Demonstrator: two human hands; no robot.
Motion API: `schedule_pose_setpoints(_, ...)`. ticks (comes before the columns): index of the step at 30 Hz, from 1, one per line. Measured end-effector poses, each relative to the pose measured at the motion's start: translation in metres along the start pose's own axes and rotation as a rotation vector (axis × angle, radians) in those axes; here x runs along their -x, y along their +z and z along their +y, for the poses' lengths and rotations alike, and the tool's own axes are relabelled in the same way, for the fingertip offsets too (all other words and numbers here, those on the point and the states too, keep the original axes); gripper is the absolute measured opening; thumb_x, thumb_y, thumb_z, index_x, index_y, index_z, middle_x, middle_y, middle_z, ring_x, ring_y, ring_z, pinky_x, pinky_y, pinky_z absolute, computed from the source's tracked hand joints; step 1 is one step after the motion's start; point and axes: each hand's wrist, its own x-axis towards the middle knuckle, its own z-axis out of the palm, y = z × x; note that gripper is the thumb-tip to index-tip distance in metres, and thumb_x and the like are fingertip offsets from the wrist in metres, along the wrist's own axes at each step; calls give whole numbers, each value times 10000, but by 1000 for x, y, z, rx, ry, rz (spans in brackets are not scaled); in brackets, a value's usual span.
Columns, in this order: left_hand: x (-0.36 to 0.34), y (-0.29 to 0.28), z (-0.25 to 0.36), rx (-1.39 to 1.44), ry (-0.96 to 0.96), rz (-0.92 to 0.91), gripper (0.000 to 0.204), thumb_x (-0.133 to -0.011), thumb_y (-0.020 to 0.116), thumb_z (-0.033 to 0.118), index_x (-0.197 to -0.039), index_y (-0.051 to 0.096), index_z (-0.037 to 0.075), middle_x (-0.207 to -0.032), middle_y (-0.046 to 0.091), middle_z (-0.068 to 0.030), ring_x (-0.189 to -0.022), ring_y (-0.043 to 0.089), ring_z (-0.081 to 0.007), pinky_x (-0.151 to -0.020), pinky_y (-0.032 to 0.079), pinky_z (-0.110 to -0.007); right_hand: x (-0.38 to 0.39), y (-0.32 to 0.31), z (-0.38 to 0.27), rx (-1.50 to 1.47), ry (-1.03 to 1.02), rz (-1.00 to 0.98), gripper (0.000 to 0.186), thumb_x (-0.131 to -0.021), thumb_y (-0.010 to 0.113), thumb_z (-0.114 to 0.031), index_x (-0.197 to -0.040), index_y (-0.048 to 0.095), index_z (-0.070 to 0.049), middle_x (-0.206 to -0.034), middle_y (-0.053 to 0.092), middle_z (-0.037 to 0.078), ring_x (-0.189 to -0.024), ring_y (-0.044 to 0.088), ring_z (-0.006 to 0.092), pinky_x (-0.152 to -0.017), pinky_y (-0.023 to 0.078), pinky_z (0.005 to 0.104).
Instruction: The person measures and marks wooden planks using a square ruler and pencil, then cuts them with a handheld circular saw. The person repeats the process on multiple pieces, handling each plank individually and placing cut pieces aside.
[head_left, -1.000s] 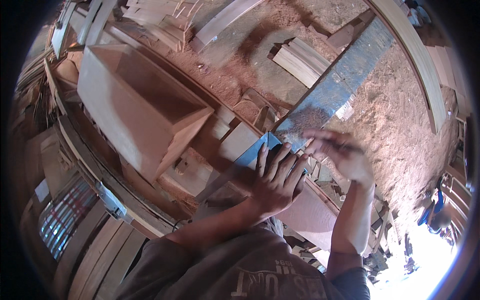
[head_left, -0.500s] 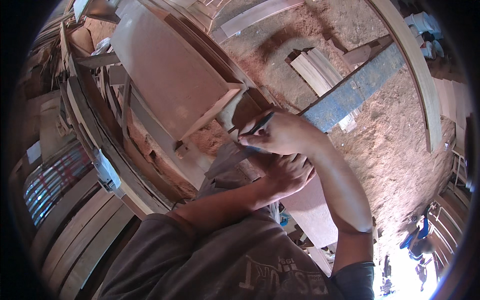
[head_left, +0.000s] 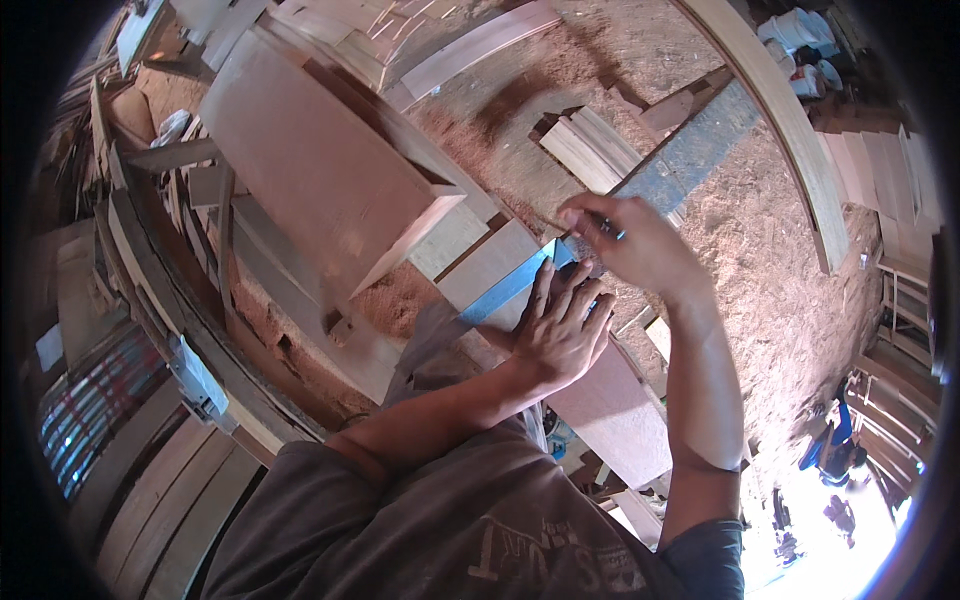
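Observation:
A long flat wooden board runs in front of me, its near end beside my body. Across it lies a flat straightedge with a blue shine; part of it is under my fingers. My left hand rests on it with fingers spread, pressing it against the board. Just beyond its right end, my right hand is raised with fingers closed round a slim pen, mostly hidden in the grip.
A large box-like wooden piece stands to the left of the board. Beyond lie a stack of wood strips and a worn bluish plank on sawdust-covered ground. A long beam curves at the right. A person is far off at right.
My right hand has lifted off the board and moved right, away from my left hand. My left fingers have spread, and the straightedge now shows plainly. The whole view has shifted slightly.

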Motion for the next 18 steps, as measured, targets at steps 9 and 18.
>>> schedule_pose_setpoints(9,23,-1,-9,321,492,-366,555,-959,781,453,-1396,686,123,-1410,617,-136,-1416,541,-352,-1195,385,-536,121,19,40,-711,139,276,179,-1085,657,-125,-1159,729,21,-1035,757,112,-877,728,203,-802,580,353)
schedule_pose_setpoints(18,-23,-27,27,-194,688,-942,1438,-642,929,721,-1714,297,0,-1670,478,-206,-1578,407,-409,-1280,128,-813,321,45,56,-1223,144,1291,432,-1132,611,-487,-920,585,-112,-708,426,-33,-639,398,93,-589,310,299)
